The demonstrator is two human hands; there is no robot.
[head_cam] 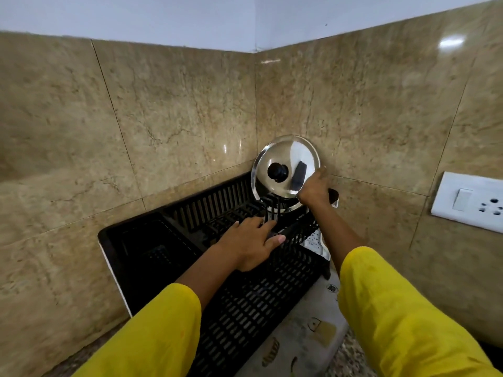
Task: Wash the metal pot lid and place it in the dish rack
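Yellow sleeves (402, 317) reach out: right hand (315, 190) grips upright pot lid (285, 170) in dish rack (245, 295); left hand's (250, 244) grip lies open.

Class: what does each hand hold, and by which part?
Right hand holds the metal lid by its lower right rim; left hand rests on the dish rack.

The shiny round metal pot lid (285, 172) stands on edge at the far right end of the black slatted plastic dish rack (245, 295), close against the beige marble-tiled corner walls (177, 118); the rack's left compartment and near slats lie open; a white wall socket (471, 201) juts at right.
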